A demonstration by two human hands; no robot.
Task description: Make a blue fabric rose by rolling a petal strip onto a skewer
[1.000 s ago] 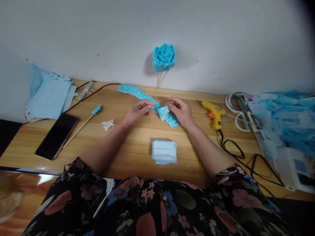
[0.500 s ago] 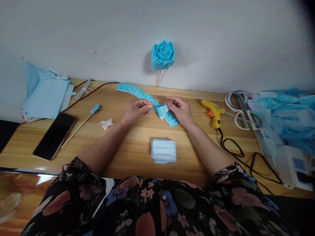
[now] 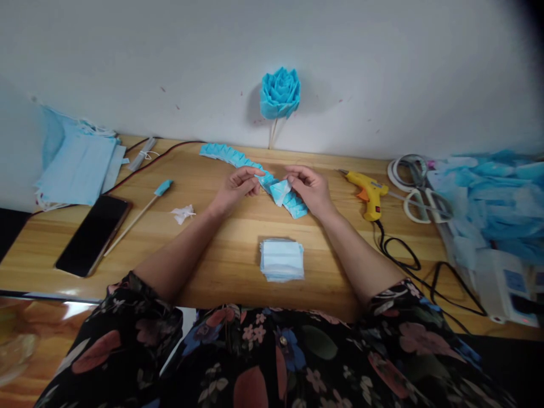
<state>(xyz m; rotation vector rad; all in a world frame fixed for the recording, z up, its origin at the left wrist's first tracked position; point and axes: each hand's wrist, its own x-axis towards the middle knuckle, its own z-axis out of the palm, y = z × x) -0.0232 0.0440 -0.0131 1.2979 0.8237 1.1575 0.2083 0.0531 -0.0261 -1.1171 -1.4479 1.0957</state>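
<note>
My right hand (image 3: 311,191) pinches a folded blue mask-cloth petal (image 3: 280,192) between thumb and fingers, holding it over a row of similar petals. My left hand (image 3: 240,186) is just left of that petal, its thumb and index finger slightly apart with nothing visible between them. The row of overlapping folded petals (image 3: 225,154) runs diagonally across the table from back left to beneath my hands. In front of them lies a stack of cut mask rectangles (image 3: 281,259). At the back, a finished blue cloth rose (image 3: 280,93) stands on thin sticks against the wall.
On the right lie a yellow glue gun (image 3: 368,194) with a black cord, scissors (image 3: 427,205), tape rolls (image 3: 393,174) and a heap of blue cloth (image 3: 505,198). Leftward are a phone (image 3: 93,237), a blue-tipped stick (image 3: 135,221), a white scrap (image 3: 183,214) and stacked masks (image 3: 80,170).
My left fingertips have drawn slightly left and up from the folded petal, parting a little. My right hand keeps the petal in nearly the same place.
</note>
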